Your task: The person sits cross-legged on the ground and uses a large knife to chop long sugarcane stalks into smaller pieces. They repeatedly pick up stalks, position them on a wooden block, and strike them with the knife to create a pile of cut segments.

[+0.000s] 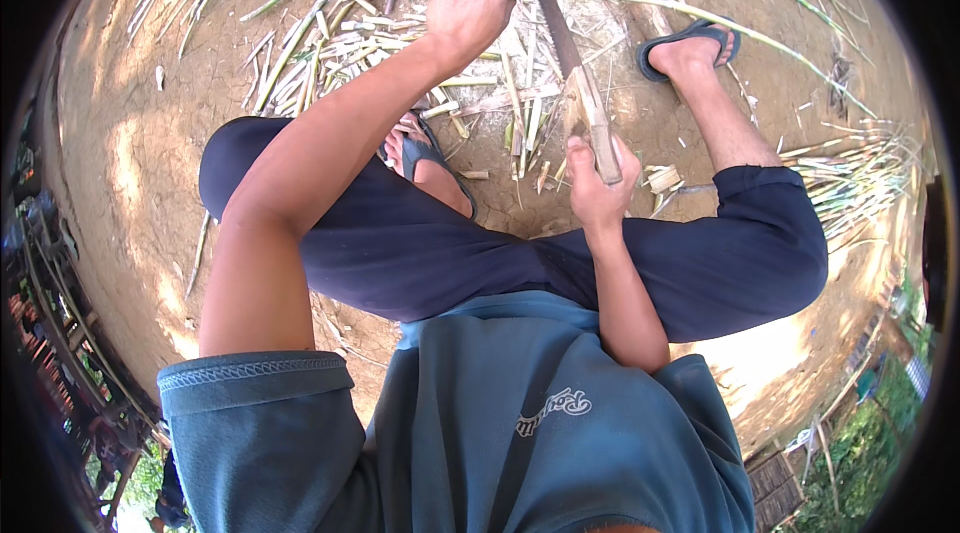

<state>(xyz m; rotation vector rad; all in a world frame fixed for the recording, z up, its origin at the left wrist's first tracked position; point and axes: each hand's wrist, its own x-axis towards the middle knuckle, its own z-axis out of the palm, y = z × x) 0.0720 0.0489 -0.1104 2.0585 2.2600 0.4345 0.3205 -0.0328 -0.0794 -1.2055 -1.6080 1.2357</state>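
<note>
Stalk (640, 1) clenched in left grip (468, 13), right grip (597, 188) fisted around knife handle (600, 138).

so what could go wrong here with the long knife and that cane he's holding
1. The left hand grips the thin green cane right beside the blade of the long knife; a slip could cut its fingers.
2. The left foot, in an open sandal, lies close below the blade, so a glancing stroke might reach it.
3. The cut cane pieces litter the ground, and could shift underfoot.
</note>
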